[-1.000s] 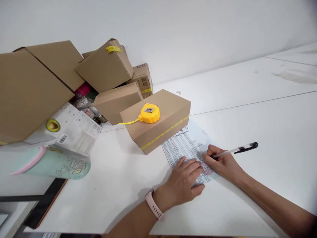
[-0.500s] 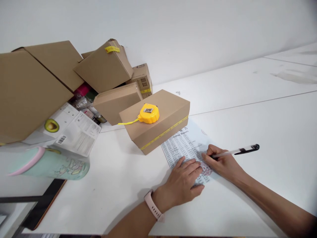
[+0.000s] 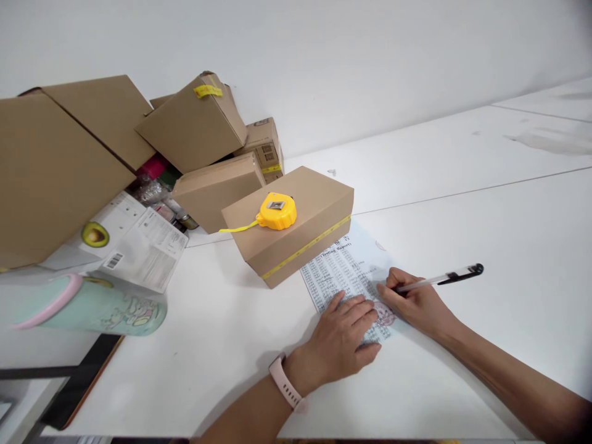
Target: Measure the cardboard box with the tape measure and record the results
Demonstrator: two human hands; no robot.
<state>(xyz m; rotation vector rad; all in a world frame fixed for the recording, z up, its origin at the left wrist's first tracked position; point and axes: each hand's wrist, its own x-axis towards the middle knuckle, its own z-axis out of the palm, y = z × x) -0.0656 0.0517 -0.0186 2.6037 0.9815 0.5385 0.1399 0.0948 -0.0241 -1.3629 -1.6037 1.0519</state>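
A printed sheet point(image 3: 340, 271) headed "Testing Report", with a red stamp near its lower right, lies on the white table. My left hand point(image 3: 342, 333) rests flat on the sheet's lower part, fingers stretched out, a pink band round the wrist. In my right hand point(image 3: 419, 302) is a pen point(image 3: 444, 279) with a clear barrel and black cap end, held in a writing grip over the sheet's right side. The pen's tip is hidden by my fingers. A cardboard box point(image 3: 296, 246) covers the sheet's top end, and a yellow tape measure point(image 3: 277, 211) sits on that box.
Several cardboard boxes point(image 3: 197, 129) are piled at the back left against the wall. A white carton point(image 3: 143, 250) with an avocado picture and a mint-green tumbler point(image 3: 106, 308) lie at the left. Near the table's left edge is a dark flat object point(image 3: 87, 382).
The view has shifted very slightly. My right hand and the pen show only a tiny movement; my left hand stays in place on the sheet.
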